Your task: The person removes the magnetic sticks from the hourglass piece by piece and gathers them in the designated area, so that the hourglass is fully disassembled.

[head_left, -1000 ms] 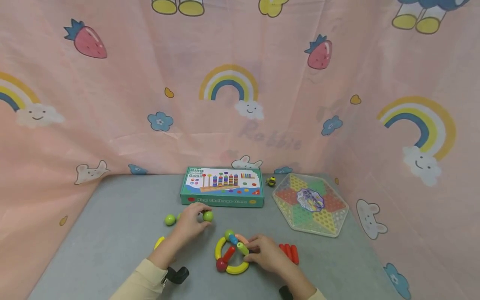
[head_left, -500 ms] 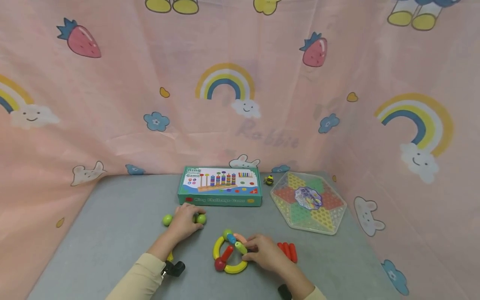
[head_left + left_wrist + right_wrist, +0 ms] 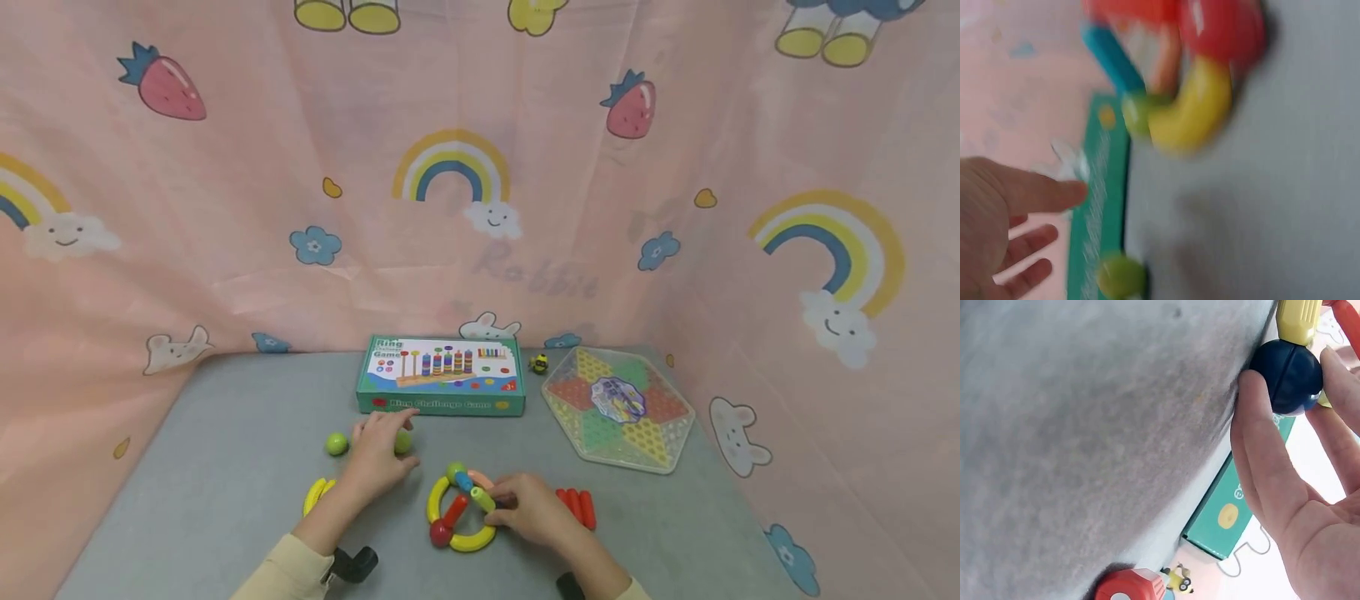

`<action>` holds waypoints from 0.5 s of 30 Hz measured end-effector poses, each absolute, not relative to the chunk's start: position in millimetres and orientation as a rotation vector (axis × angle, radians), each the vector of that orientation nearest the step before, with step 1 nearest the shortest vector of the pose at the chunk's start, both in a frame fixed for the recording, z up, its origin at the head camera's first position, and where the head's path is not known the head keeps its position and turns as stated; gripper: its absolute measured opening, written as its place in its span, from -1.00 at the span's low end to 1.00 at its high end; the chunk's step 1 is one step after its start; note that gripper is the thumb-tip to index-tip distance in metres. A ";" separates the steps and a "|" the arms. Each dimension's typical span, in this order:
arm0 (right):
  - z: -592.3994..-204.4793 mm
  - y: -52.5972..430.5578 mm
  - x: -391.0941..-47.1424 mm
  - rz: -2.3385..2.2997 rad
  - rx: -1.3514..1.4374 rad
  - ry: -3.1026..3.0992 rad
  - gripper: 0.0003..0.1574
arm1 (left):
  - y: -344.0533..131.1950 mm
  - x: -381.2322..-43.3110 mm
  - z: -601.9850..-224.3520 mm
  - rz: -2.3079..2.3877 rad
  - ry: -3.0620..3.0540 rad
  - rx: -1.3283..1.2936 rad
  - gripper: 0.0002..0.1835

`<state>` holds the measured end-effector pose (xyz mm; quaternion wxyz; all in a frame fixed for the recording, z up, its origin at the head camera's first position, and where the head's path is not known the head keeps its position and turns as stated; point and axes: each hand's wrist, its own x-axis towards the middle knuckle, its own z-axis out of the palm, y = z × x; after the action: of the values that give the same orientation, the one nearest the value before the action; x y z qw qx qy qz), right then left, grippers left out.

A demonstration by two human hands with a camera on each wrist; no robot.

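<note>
My left hand [image 3: 378, 458] hovers beside a green ball [image 3: 402, 442] on the table, which it partly hides. Its fingers are loosely spread with nothing between them in the left wrist view, where a green ball [image 3: 1121, 275] lies below them. My right hand [image 3: 528, 508] pinches a dark blue ball [image 3: 1288, 378] between thumb and fingers. This ball is a corner of a ring of curved yellow sticks [image 3: 472, 540], a salmon stick, a red ball [image 3: 440, 532] and a green ball [image 3: 456, 472]. Red [image 3: 454, 510], blue and light green sticks rise from its balls.
Another green ball [image 3: 337, 444] and yellow curved sticks [image 3: 315, 495] lie left. Several red sticks [image 3: 575, 507] lie beyond my right hand. At the back are a green game box [image 3: 441, 404], a small bee-like toy [image 3: 538, 363] and a hexagonal game board [image 3: 618, 408].
My left hand has moved a green ball left, set it down and let go, its fingers now spread and shifted right. My right hand stays at the ring.
</note>
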<state>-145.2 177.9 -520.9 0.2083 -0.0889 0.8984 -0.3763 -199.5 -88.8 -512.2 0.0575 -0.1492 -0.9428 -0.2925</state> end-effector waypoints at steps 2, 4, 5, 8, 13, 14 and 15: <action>-520.7 177.9 -144.4 -1.048 -0.254 2.503 -0.61 | -81.0 -187.2 -506.9 -0.917 -2.858 -0.464 -0.24; -520.3 178.0 -143.9 -1.045 -0.255 2.508 -0.62 | -74.9 -177.1 -503.5 -0.939 -2.877 -0.482 -0.25; -520.1 177.9 -143.6 -1.046 -0.251 2.506 -0.62 | -72.9 -172.9 -502.3 -0.962 -2.900 -0.486 -0.26; -519.6 177.8 -143.5 -1.039 -0.257 2.515 -0.63 | -71.3 -163.3 -502.3 -1.064 -3.029 -0.473 -0.21; -519.0 177.7 -143.0 -1.047 -0.269 2.510 -0.64 | -74.9 -153.7 -508.4 -1.250 -3.285 -0.449 0.01; -518.8 177.8 -142.8 -1.052 -0.267 2.506 -0.65 | -74.9 -152.0 -510.9 -1.262 -3.311 -0.451 0.06; -518.5 177.9 -142.6 -1.052 -0.263 2.507 -0.64 | -74.3 -150.3 -513.3 -1.277 -3.326 -0.451 0.10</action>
<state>-142.6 177.9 -518.5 0.2037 -0.0943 0.8986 -0.3771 -150.3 -74.3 -513.3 -0.2229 -0.1225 -0.9028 -0.3468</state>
